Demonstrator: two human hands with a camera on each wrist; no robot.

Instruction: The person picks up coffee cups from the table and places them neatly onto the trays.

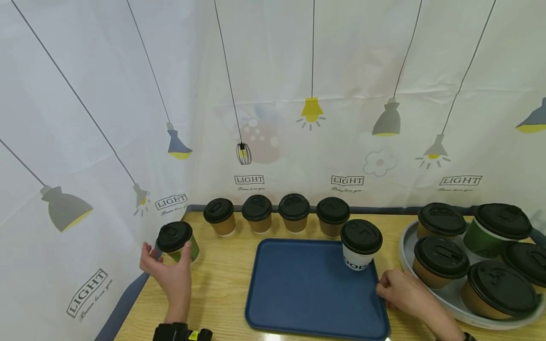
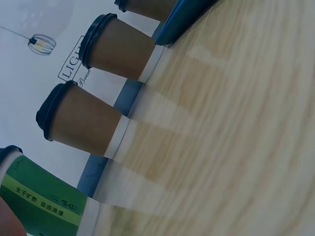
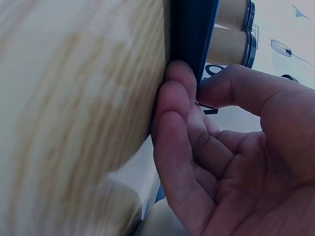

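A green paper cup point(image 1: 194, 247) with a black lid stands on the wooden table at the back left. My left hand point(image 1: 172, 277) is spread around it, thumb in front and fingers to its left, with a gap beside the lid. In the left wrist view one digit point(image 2: 9, 221) overlaps the green cup point(image 2: 44, 194). My right hand point(image 1: 403, 291) pinches the right rim of a blue tray point(image 1: 315, 289), thumb above and fingers below, as the right wrist view shows. A white lidded cup point(image 1: 356, 258) with black lettering stands at the tray's back right corner.
Several brown cups with black lids, such as this one point(image 1: 259, 222), line the table's back edge behind the tray. At the right, a round grey tray point(image 1: 443, 303) carries several brown cups and a larger green cup point(image 1: 484, 239). A printed curtain point(image 1: 277, 57) hangs behind and at the left.
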